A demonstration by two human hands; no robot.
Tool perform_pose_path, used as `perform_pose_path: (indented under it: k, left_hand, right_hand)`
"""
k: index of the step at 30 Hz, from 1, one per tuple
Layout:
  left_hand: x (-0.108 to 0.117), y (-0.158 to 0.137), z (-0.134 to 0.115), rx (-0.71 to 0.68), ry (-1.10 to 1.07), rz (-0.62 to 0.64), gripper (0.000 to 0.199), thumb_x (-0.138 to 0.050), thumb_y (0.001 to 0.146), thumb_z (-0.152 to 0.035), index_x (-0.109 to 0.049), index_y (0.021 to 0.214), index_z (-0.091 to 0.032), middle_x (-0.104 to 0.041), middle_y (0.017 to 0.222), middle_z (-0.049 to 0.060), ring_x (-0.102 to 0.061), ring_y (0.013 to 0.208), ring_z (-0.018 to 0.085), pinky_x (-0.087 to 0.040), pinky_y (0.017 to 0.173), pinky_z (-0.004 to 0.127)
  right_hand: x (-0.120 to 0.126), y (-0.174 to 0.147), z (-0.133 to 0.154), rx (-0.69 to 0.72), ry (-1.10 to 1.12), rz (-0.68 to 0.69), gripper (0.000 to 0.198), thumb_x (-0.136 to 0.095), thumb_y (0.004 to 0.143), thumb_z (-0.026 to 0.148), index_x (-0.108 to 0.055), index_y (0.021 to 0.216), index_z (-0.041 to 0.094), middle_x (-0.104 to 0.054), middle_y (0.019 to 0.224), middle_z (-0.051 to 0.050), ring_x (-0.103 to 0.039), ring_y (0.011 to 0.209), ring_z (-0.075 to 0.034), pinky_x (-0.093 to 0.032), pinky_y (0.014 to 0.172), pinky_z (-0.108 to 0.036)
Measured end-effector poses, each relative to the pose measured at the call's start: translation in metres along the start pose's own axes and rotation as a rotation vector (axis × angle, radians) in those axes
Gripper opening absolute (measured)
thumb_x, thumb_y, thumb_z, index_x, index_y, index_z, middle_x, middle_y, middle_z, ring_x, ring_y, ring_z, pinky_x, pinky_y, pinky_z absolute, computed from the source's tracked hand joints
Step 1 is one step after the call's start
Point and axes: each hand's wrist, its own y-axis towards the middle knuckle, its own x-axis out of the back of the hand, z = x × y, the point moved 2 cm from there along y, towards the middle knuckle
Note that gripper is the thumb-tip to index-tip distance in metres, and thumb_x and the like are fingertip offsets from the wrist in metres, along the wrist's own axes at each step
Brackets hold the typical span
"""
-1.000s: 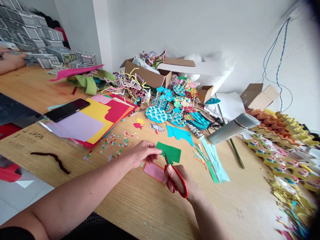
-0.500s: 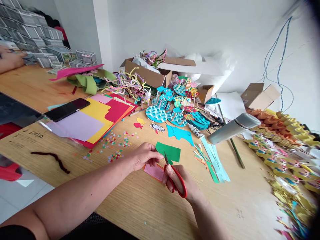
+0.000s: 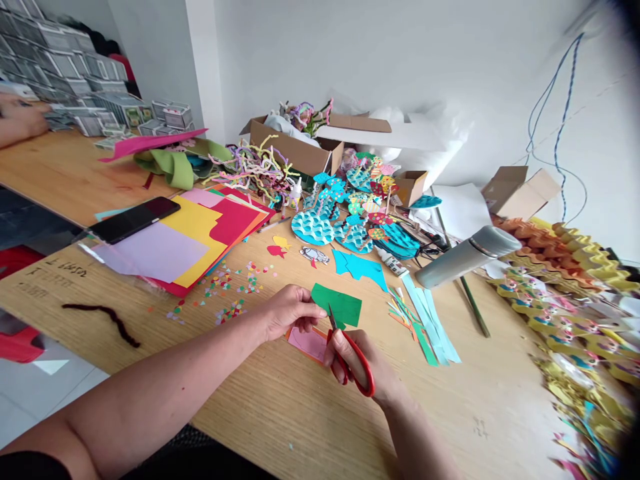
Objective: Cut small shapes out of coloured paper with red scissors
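Observation:
My left hand [image 3: 293,312] pinches the left edge of a green paper piece [image 3: 345,308], held above the table. Red-handled scissors [image 3: 364,365] are in my right hand [image 3: 367,363], fingers through the loops. Their blades lie against the green paper near my left thumb, at a cut in its lower edge. Under my hands lies a pink paper piece [image 3: 306,343] with a drawn outline, on top of an orange one. Just beyond are blue paper scraps [image 3: 360,265], a red fish cut-out [image 3: 276,251] and a bird-like cut-out [image 3: 315,255].
Coloured paper sheets [image 3: 155,250] with a black phone [image 3: 135,220] lie left, near scattered confetti [image 3: 233,310]. Finished-looking paper fish crafts [image 3: 345,200] stand behind. A grey bottle [image 3: 467,257] and pale blue strips [image 3: 433,320] are to the right. Another person's hand [image 3: 23,117] shows far left.

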Motion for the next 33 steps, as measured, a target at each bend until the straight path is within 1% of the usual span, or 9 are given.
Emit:
perform_pose_path:
  k: [10,15,22,33]
  left_hand:
    - [0.0007,0.0002,0.0001,0.003,0.021,0.004,0.024,-0.074,0.055,-0.031,-0.057,0.057,-0.014,-0.052,0.047,-0.004,-0.044,0.039,0.007,-0.031,0.043,0.023]
    - [0.0014,0.0006,0.0005,0.014,0.017,-0.017,0.026,-0.075,0.055,-0.031,-0.055,0.056,-0.015,-0.054,0.048,-0.003,-0.045,0.040,0.007,-0.031,0.043,0.023]
    - [0.0011,-0.0004,-0.0017,0.024,0.014,-0.042,0.026,-0.074,0.054,-0.031,-0.055,0.056,-0.014,-0.055,0.048,-0.002,-0.046,0.040,0.006,-0.031,0.042,0.022]
    - [0.0018,-0.0005,-0.0024,-0.013,0.068,-0.040,0.030,-0.075,0.054,-0.036,-0.055,0.057,-0.014,-0.055,0.048,-0.002,-0.046,0.040,0.007,-0.032,0.044,0.022]
  right_hand:
    - [0.0007,0.0001,0.0024,-0.016,-0.027,0.001,0.070,-0.034,0.079,0.078,-0.055,0.055,0.015,-0.048,0.039,0.000,-0.040,0.035,-0.008,-0.031,0.040,-0.021]
    - [0.0010,0.0000,0.0009,-0.006,-0.021,-0.003,0.070,-0.034,0.080,0.077,-0.056,0.056,0.015,-0.048,0.040,0.000,-0.041,0.036,-0.008,-0.033,0.040,-0.021]
    - [0.0008,-0.0006,0.0016,-0.022,-0.038,-0.014,0.071,-0.035,0.079,0.078,-0.057,0.058,0.014,-0.048,0.041,0.000,-0.041,0.036,-0.009,-0.033,0.040,-0.021]
    - [0.0005,0.0001,0.0000,-0.011,-0.052,-0.005,0.068,-0.037,0.079,0.077,-0.057,0.059,0.014,-0.049,0.045,-0.001,-0.045,0.040,-0.010,-0.033,0.041,-0.021]
